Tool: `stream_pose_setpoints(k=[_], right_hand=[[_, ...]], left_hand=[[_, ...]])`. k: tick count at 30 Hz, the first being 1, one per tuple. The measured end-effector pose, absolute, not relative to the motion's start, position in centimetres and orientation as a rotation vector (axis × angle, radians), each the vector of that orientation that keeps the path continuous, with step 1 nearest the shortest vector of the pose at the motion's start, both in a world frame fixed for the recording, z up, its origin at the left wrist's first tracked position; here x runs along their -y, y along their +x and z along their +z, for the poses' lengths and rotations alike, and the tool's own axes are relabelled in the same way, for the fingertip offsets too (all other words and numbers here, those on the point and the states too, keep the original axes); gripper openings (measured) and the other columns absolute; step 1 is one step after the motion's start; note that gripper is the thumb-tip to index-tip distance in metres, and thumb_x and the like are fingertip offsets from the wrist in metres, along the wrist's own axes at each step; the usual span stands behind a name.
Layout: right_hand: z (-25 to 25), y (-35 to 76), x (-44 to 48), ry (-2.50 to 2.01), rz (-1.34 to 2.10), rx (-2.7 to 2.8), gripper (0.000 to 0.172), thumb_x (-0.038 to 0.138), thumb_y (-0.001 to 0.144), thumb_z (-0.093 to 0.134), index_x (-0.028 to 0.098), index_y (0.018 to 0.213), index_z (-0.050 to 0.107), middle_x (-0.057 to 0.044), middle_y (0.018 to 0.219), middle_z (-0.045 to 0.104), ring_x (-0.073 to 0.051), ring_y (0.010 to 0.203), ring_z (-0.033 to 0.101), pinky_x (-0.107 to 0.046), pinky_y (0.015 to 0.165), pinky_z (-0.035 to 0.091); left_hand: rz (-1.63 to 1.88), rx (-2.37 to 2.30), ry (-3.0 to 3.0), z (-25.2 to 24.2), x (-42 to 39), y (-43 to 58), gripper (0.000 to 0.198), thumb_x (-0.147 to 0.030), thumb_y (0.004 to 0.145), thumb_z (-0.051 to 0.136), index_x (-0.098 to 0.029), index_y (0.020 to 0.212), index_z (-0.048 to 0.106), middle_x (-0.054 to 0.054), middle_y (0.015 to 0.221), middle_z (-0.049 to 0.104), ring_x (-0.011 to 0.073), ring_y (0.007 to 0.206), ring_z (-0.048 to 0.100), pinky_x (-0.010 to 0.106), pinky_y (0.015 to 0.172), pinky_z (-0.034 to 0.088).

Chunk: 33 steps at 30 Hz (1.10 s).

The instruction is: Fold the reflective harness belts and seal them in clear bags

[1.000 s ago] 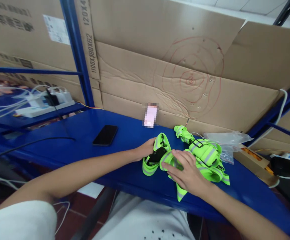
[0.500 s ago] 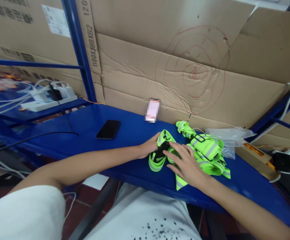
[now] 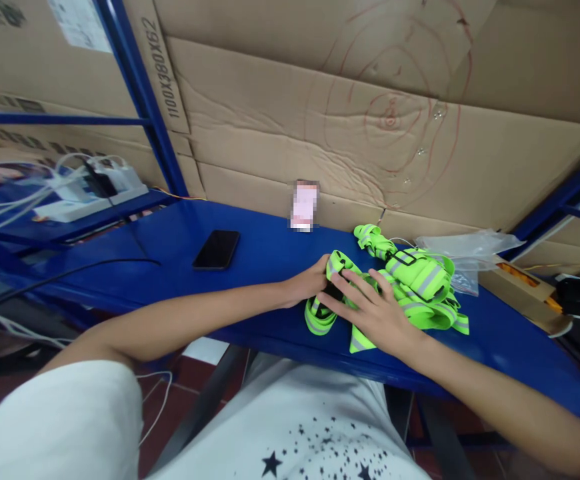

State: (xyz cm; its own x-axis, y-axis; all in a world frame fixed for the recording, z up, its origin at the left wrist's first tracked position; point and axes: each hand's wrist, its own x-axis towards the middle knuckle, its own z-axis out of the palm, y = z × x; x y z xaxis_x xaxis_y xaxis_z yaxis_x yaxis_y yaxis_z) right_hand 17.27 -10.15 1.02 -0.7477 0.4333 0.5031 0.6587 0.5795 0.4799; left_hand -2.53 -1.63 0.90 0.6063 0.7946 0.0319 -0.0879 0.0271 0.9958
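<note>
A bundle of neon green reflective straps (image 3: 420, 287) with grey stripes lies on the blue shelf (image 3: 265, 253). My left hand (image 3: 306, 287) grips the left loop of the straps, fingers curled round it. My right hand (image 3: 375, 312) lies flat on top of the straps, fingers spread and pointing left toward a black buckle that is mostly hidden beneath them.
A black phone (image 3: 217, 249) lies on the shelf to the left. A clear plastic bag (image 3: 465, 247) and a cardboard piece (image 3: 520, 287) sit at the right. Cardboard sheets (image 3: 350, 133) form the back wall. A power strip with cables (image 3: 85, 193) sits far left.
My right hand slid left over the straps toward the buckle. My left hand kept its hold on the loop. The camera tilted downward.
</note>
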Motion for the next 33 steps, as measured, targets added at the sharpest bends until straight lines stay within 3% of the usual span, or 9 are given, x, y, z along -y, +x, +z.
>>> stream_pose_setpoints(k=[3,8,12,15,17,20,23,28,33], right_hand=[[1.5,16.7,10.2,-0.973,-0.877,2.523,0.062,0.005,0.098,0.049,0.028,0.156,0.045,-0.008,0.161,0.048,-0.026,0.149,0.042,-0.053,0.124,0.016],[2.5,18.0,9.4,-1.15,-0.802,2.358,0.055,0.037,0.098,0.065,0.024,0.15,0.051,-0.017,0.137,0.061,-0.035,0.135,0.054,-0.057,0.115,0.027],[2.7,19.5,8.8,-1.087,-0.692,2.211,0.055,0.048,0.096,0.066,0.02,0.142,0.052,-0.02,0.136,0.058,-0.037,0.136,0.053,-0.055,0.11,0.038],[2.7,20.2,8.7,-1.046,-0.563,2.117,0.059,0.05,0.095,0.067,0.018,0.141,0.049,-0.021,0.141,0.057,-0.036,0.135,0.055,-0.052,0.108,0.045],[2.8,20.4,8.7,-1.064,-0.53,2.058,0.059,0.054,0.093,0.068,0.019,0.138,0.051,-0.019,0.134,0.063,-0.035,0.124,0.061,-0.05,0.102,0.05],[3.1,20.5,9.0,-1.117,-0.525,1.994,0.057,0.061,0.09,0.069,0.019,0.128,0.057,-0.016,0.119,0.07,-0.034,0.11,0.067,-0.048,0.093,0.054],[3.4,20.3,9.2,-1.158,-0.475,1.98,0.055,0.062,0.089,0.07,0.02,0.124,0.06,-0.014,0.115,0.071,-0.032,0.106,0.068,-0.047,0.091,0.055],[3.3,19.9,9.6,-1.173,-0.365,2.022,0.055,0.06,0.092,0.067,0.018,0.127,0.059,-0.016,0.12,0.07,-0.032,0.11,0.068,-0.047,0.095,0.056],[2.9,20.2,9.4,-1.226,-0.034,1.959,0.049,0.06,0.097,0.058,0.019,0.122,0.064,-0.012,0.114,0.073,-0.029,0.104,0.07,-0.045,0.092,0.058]], left_hand=[[0.692,-0.66,1.344,1.1,1.2,-2.5,0.045,-0.021,0.075,0.074,-0.02,0.118,0.064,0.006,0.117,0.072,0.0237,0.112,0.067,0.034,0.095,0.052],[0.655,-0.593,1.277,2.3,0.8,-2.8,0.062,-0.036,0.079,0.081,-0.024,0.136,0.062,0.005,0.116,0.074,0.0219,0.102,0.071,0.029,0.085,0.051],[0.634,-0.505,1.276,3.1,1.6,-3.4,0.088,-0.055,0.084,0.078,-0.029,0.159,0.04,0.009,0.136,0.068,0.0258,0.118,0.068,0.033,0.094,0.051],[0.641,-0.408,1.507,3.6,2.6,-4.2,0.11,-0.046,0.083,0.083,-0.029,0.167,0.015,0.012,0.132,0.069,0.0254,0.113,0.069,0.036,0.095,0.052],[0.595,-0.311,1.697,4.0,3.1,-4.7,0.102,-0.037,0.084,0.083,-0.027,0.165,0.022,0.012,0.128,0.07,0.0255,0.112,0.069,0.036,0.094,0.053],[0.525,-0.26,1.852,4.6,3.4,-5.2,0.065,-0.032,0.086,0.079,-0.019,0.144,0.051,0.012,0.12,0.071,0.0256,0.109,0.069,0.033,0.089,0.054],[0.492,-0.319,1.817,4.9,3.0,-5.6,0.048,-0.031,0.083,0.081,-0.018,0.124,0.06,0.008,0.106,0.073,0.0225,0.096,0.071,0.03,0.08,0.055],[0.392,-0.359,1.347,4.6,1.7,-5.6,0.053,-0.027,0.07,0.084,-0.019,0.119,0.065,0.007,0.101,0.076,0.021,0.08,0.073,0.03,0.073,0.055],[0.384,-0.323,1.209,4.4,1.5,-5.4,0.062,-0.044,0.068,0.087,-0.021,0.122,0.067,0.009,0.112,0.076,0.0261,0.098,0.074,0.033,0.086,0.055]])
